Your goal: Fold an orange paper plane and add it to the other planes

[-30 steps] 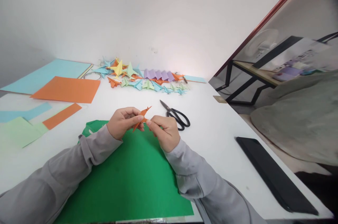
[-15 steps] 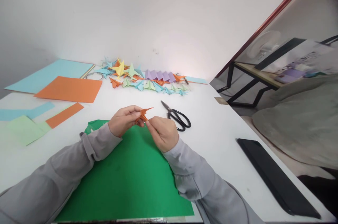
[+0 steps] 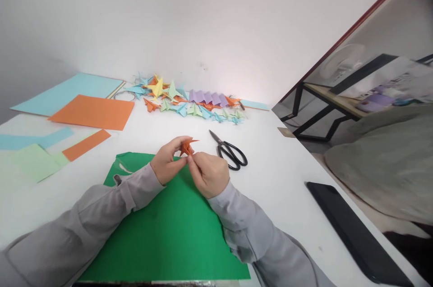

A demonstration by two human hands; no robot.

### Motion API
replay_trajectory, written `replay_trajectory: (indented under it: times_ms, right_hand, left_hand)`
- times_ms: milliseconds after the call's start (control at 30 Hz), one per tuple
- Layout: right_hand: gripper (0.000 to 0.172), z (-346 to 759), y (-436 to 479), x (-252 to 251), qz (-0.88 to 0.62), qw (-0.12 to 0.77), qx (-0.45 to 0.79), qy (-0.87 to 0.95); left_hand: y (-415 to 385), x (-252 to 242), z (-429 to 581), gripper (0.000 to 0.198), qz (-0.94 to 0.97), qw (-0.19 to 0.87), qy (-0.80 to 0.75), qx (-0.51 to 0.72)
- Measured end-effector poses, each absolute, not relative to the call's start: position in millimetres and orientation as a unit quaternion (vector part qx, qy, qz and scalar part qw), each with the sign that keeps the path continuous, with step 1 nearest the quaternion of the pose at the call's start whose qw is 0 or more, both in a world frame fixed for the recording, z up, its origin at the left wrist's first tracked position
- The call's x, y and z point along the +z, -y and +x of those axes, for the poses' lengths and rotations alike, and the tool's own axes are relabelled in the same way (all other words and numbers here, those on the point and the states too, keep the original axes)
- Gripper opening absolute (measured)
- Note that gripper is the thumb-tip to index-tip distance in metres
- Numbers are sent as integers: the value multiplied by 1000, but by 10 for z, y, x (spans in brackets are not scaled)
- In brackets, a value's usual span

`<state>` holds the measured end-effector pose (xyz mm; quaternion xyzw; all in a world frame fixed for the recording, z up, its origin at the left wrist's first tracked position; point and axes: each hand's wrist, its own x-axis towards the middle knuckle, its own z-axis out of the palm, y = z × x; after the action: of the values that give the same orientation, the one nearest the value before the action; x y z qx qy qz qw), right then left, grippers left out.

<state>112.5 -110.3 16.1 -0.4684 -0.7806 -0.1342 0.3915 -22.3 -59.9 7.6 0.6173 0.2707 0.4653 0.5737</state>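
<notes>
A small orange origami crane (image 3: 186, 146) is held between my two hands above the far part of a green mat (image 3: 162, 228). My left hand (image 3: 169, 161) grips it from the left, fingers behind it and thumb below. The thumb and forefinger of my right hand (image 3: 210, 172) pinch its lower right side, the other fingers curled in. One thin orange point sticks out to the right over the right hand. Black-handled scissors (image 3: 230, 149) lie just beyond my right hand, their blades toward the far left.
Folded paper cranes (image 3: 157, 88) in several colours lie along the wall, beside a pleated purple paper (image 3: 208, 97). Orange sheet (image 3: 94, 113), blue sheet (image 3: 67, 93) and green paper piece (image 3: 37, 163) lie at left. A long black object (image 3: 355, 233) lies by the right edge.
My left hand has turned and its thumb has shifted down off the crane's front, so more of the crane shows. My right hand keeps its pinch. The view has shifted slightly.
</notes>
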Motion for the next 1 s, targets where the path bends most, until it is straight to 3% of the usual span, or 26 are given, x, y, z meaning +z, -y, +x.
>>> replay_trajectory:
  times_ms: [167, 333, 533, 800, 1000]
  right_hand:
    - [24, 1121, 1108, 146, -446, 379, -154, 796]
    - [8, 1147, 1104, 144, -465, 421, -81, 775]
    - [12, 1171, 1078, 122, -439, 426, -89, 786]
    - [15, 1193, 1052, 120, -460, 479, 94, 742]
    - [17, 1219, 1025, 123, -438, 470, 117, 757]
  left_hand:
    - [596, 44, -196, 29, 644, 574, -268, 428]
    - [561, 41, -196, 29, 609, 615, -258, 429]
    - [523, 87, -222, 25, 591, 643, -247, 421]
    - [458, 134, -307, 36, 518, 737, -329, 285]
    - [434, 138, -321, 35, 506, 755, -320, 267]
